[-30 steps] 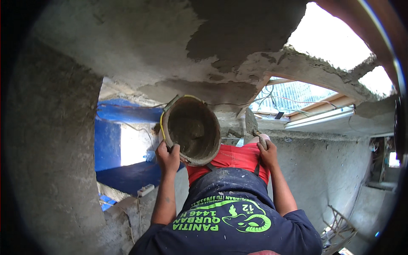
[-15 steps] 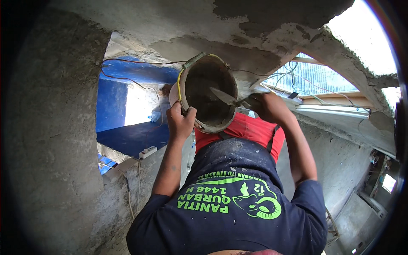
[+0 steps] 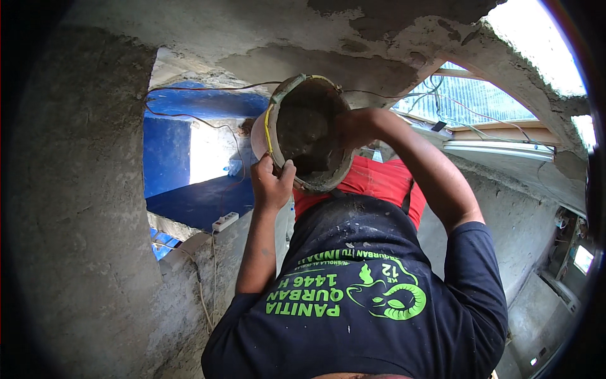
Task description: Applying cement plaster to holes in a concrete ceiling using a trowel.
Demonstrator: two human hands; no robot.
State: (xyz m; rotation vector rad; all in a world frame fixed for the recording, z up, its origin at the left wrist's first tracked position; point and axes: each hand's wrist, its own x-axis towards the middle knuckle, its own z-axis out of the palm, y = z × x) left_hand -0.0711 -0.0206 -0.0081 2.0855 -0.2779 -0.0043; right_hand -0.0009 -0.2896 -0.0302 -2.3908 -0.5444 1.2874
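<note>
A round, cement-smeared bucket [image 3: 261, 138] is tilted so that its mouth faces me, with a yellow strip along its left rim. Wet grey mortar [image 3: 308, 131] lies in its shaded inside. My left hand [image 3: 273, 180] is closed on the lower left rim, thumb and fingers pinching the edge. Over the right rim my right hand [image 3: 356, 128] reaches into the bucket, its fingers closed and partly hidden. It grips a trowel, whose blade is hard to make out against the dark mortar.
Rough grey plaster covers the wall [image 3: 88, 189] on the left. Beyond the bucket is a blue-painted recess [image 3: 189, 202] with a white power strip [image 3: 225, 221] at its edge. Loose cables [image 3: 208, 123] run behind the bucket. A white tube lamp [image 3: 499, 149] hangs at the right.
My right hand, with the trowel, has moved left and down into the bucket from beside its right rim. My left hand keeps its hold on the rim.
</note>
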